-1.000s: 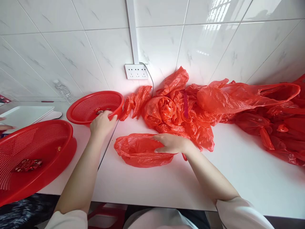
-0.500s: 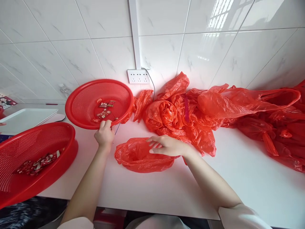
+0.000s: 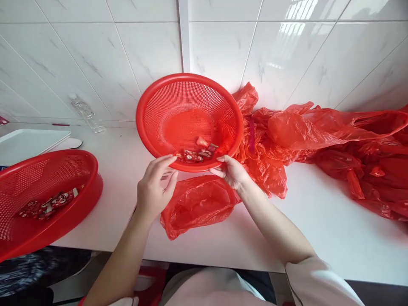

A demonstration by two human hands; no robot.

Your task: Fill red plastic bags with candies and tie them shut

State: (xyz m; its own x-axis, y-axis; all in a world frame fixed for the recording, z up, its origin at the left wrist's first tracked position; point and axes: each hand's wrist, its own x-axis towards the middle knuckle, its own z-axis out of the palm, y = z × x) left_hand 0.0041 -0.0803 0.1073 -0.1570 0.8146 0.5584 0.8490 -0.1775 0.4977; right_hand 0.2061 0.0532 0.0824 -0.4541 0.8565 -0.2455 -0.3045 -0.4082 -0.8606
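A red perforated plastic basket (image 3: 188, 91) is tilted toward me, with several small red and white packets (image 3: 194, 155) gathered at its near side. My right hand (image 3: 234, 172) pinches the near rim, thumb on top and fingers beneath. At the rim's front left is my left hand (image 3: 156, 182), its fingers and thumb apart; whether the fingertips touch the rim I cannot tell. Under the hands lies a red plastic bag (image 3: 199, 204) with its mouth spread open on the white table (image 3: 306, 229).
A second red basket (image 3: 92, 182) holding patterned packets stands at the left. Behind it are a white tray (image 3: 35, 142) and a clear bottle (image 3: 85, 112) by the tiled wall. Crumpled red bags (image 3: 318, 131) spread along the back right.
The basket has moved right and nearer, from the left to above the bag. My right hand has left the bag for the rim; my left hand has loosened from it.
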